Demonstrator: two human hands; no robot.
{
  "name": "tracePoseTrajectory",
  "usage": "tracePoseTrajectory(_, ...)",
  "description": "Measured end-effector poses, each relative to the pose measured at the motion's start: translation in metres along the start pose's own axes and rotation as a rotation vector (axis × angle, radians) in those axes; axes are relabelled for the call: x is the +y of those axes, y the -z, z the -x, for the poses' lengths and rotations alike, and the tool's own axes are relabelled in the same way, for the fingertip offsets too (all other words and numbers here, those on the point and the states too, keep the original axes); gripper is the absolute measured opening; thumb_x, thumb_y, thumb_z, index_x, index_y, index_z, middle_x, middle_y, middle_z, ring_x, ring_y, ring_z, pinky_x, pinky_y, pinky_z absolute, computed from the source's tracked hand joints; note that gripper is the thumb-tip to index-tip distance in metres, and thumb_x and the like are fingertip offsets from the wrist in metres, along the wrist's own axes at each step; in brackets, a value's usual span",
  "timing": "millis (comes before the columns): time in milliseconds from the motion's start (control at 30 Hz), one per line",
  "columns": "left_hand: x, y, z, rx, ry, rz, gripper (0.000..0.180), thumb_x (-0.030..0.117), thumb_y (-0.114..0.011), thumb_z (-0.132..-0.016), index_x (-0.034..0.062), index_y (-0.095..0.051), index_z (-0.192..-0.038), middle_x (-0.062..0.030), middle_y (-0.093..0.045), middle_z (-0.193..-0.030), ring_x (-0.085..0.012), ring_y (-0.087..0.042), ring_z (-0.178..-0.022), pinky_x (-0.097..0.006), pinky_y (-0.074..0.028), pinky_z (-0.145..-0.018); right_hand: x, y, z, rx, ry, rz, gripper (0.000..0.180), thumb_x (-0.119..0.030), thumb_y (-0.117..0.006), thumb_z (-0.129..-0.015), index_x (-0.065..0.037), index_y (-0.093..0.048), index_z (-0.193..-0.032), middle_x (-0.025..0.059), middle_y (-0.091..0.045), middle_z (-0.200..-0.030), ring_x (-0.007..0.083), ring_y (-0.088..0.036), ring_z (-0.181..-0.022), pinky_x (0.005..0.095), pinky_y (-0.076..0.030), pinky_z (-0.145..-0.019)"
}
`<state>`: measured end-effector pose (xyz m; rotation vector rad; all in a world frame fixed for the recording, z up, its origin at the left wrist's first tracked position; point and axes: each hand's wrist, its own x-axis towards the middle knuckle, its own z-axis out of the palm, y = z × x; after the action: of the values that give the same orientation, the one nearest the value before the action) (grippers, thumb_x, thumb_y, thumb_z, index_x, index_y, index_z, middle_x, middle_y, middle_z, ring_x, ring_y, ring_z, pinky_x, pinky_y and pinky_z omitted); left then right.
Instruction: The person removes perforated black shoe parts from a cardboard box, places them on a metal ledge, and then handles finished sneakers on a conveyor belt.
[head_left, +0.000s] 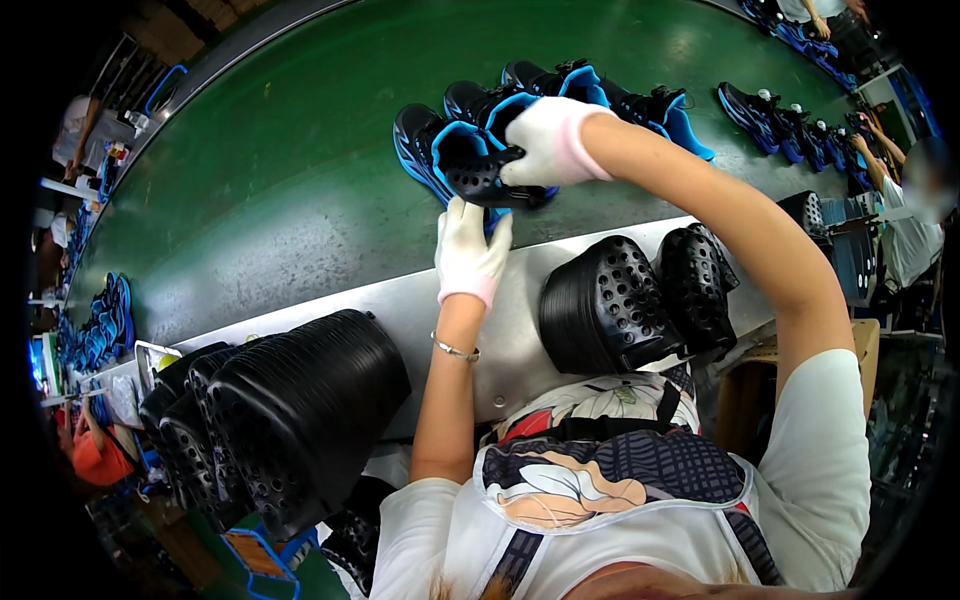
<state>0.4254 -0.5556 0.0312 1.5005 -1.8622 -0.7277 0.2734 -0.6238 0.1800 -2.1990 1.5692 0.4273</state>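
My right hand (552, 142), in a white glove, grips a black plastic shoe insert (478, 178) dotted with round holes. The insert is at the opening of a black and blue sneaker (412, 150), partly inside it; how deep I cannot tell. My left hand (470, 250), also gloved, pinches the near end of that sneaker between thumb and fingers. Right beside it stand more sneakers of the same kind, among them one sneaker (475, 102) and another sneaker (535, 78). My right forearm hides part of this row.
Nested stacks of black perforated inserts stand left (310, 400) and right (610, 300) of me by the metal ledge (500, 350). The green work surface (280, 150) curves away beyond. More sneakers (750, 115) lie far right, others (105, 320) far left. Co-workers' arms (875, 160) show at the edges.
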Motion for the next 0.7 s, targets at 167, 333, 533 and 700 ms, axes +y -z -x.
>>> tracePoseTrajectory(167, -0.005, 0.002, -0.033, -0.207, 0.045, -0.202, 0.031, 0.033, -0.062, -0.086, 0.0096, -0.064, -0.106, -0.0102, -0.063, -0.104, -0.0349, -0.061, -0.098, -0.044, -0.050, -0.082, -0.028, -0.003, -0.047, 0.054, 0.015, 0.184, 0.038, -0.034, -0.056, -0.087, 0.000, -0.072, -0.094, 0.0200, -0.070, -0.092, 0.0348, -0.068, -0.090, 0.0423, -0.054, -0.080)
tracePoseTrajectory(333, -0.001, 0.009, -0.064, -0.582, 0.348, -0.378, 0.042, 0.043, -0.062, -0.083, 0.0134, -0.067, -0.113, -0.0140, -0.068, -0.109, -0.0332, -0.064, -0.101, -0.038, -0.051, -0.086, -0.048, -0.061, -0.110, 0.173, -0.151, -0.037, 0.042, -0.033, -0.042, -0.096, -0.007, -0.068, -0.115, 0.0177, -0.066, -0.117, 0.0295, -0.065, -0.107, 0.0384, -0.049, -0.095)
tracePoseTrajectory(533, 0.000, 0.015, -0.063, -0.567, 0.325, -0.445, 0.046, 0.049, -0.057, -0.086, 0.0098, -0.072, -0.105, -0.0153, -0.070, -0.105, -0.0320, -0.066, -0.099, -0.039, -0.053, -0.084, -0.055, -0.054, -0.127, 0.106, 0.034, 0.179, 0.030, -0.019, -0.050, -0.090, -0.007, -0.072, -0.106, 0.0146, -0.072, -0.102, 0.0283, -0.069, -0.098, 0.0388, -0.053, -0.086)
tracePoseTrajectory(700, 0.006, 0.013, -0.068, -0.582, 0.311, -0.506, 0.045, 0.047, -0.057, -0.086, 0.0102, -0.072, -0.106, -0.0162, -0.069, -0.108, -0.0323, -0.066, -0.101, -0.039, -0.053, -0.086, -0.046, -0.067, -0.139, 0.274, 0.048, 0.137, 0.025, -0.012, -0.066, -0.079, -0.012, -0.073, -0.103, 0.0093, -0.071, -0.108, 0.0267, -0.069, -0.098, 0.0390, -0.055, -0.077)
